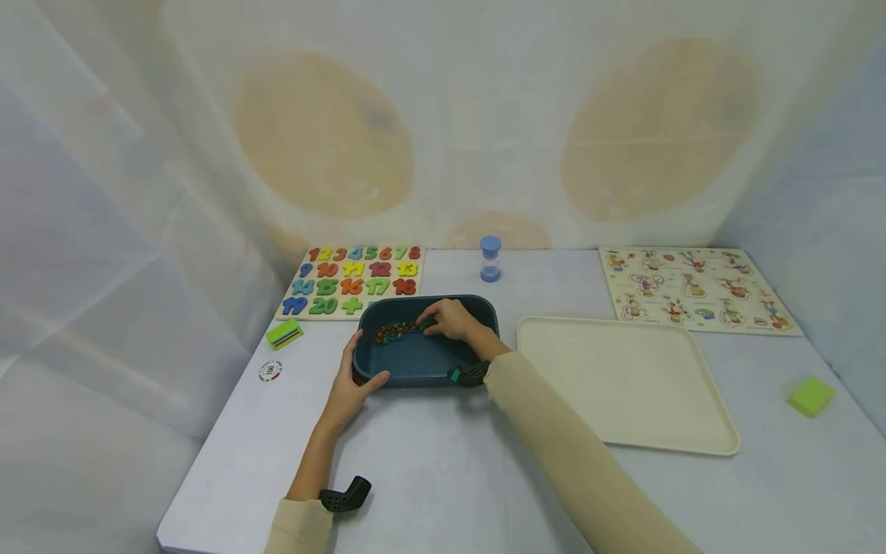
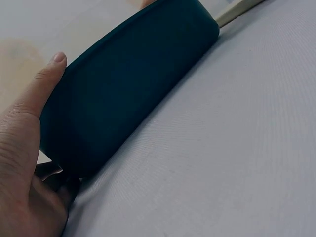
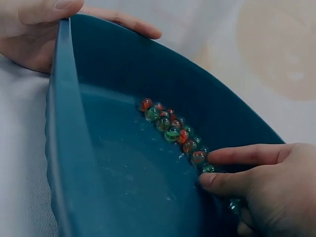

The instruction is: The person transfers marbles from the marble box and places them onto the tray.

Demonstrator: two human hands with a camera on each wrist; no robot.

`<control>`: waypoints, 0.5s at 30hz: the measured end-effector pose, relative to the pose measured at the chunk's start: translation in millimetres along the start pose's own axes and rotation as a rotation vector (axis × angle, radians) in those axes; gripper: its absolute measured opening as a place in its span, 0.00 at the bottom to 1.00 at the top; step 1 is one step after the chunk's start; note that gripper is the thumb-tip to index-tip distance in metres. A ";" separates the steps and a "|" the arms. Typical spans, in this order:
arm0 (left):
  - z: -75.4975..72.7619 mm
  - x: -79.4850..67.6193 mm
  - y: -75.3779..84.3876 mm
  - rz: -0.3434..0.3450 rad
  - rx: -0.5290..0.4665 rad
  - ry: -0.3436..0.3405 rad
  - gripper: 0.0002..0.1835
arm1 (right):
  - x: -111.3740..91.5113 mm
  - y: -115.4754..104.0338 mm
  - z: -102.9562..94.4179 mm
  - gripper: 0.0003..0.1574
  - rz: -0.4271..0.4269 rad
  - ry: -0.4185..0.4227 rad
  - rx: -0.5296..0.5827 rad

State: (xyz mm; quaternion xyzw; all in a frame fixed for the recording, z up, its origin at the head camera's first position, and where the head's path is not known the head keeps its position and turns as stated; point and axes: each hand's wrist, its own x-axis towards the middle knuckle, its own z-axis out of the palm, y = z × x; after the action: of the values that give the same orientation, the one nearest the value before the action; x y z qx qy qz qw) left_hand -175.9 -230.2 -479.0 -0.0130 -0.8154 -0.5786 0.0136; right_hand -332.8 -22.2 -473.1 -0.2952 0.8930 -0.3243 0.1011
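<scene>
A dark teal basin (image 1: 415, 369) stands on the white table before me. Several glass marbles (image 3: 172, 133), red-orange and green, lie in a band along its far wall. My left hand (image 1: 348, 388) grips the basin's left end, thumb on the near rim; in the left wrist view, that hand's (image 2: 24, 148) other fingers are partly hidden behind and below the basin. Inside the basin, my right hand (image 1: 453, 319) reaches to the right end of the marbles. In the right wrist view, its thumb and index finger (image 3: 242, 154) pinch a green marble (image 3: 209, 169); the other fingers are mostly hidden.
Right of the basin lies a cream tray (image 1: 630, 385). A number puzzle board (image 1: 367, 269) and a picture puzzle board (image 1: 699, 288) lie at the back, with a blue sand timer (image 1: 490, 259) between. Left are colored sponges (image 1: 284, 334) and a round chip (image 1: 270, 371); far right, a green block (image 1: 811, 396).
</scene>
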 end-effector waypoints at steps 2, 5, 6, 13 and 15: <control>0.2 -1.1 2.5 0.003 0.011 -0.002 0.45 | -0.1 -0.6 -0.1 0.13 0.010 -0.002 0.002; 0.0 -0.7 1.2 -0.005 0.010 0.001 0.45 | -0.1 -0.8 -0.3 0.12 0.030 -0.005 0.005; -0.2 0.2 -1.1 -0.008 0.004 0.002 0.45 | 0.1 -0.6 -0.2 0.12 0.038 -0.007 0.005; -1.3 8.3 -21.3 0.016 0.034 0.002 0.46 | 0.1 -0.8 -1.3 0.10 0.066 -0.014 0.000; -0.8 9.2 -24.3 0.026 0.038 0.009 0.46 | -0.1 -0.9 -2.2 0.10 0.048 -0.018 -0.003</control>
State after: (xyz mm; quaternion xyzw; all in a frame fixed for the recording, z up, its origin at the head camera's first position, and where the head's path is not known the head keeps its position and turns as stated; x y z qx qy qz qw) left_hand -186.0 -238.9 -501.3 -0.0209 -0.8261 -0.5626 0.0248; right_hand -333.1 -21.6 -470.8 -0.2766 0.8994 -0.3179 0.1165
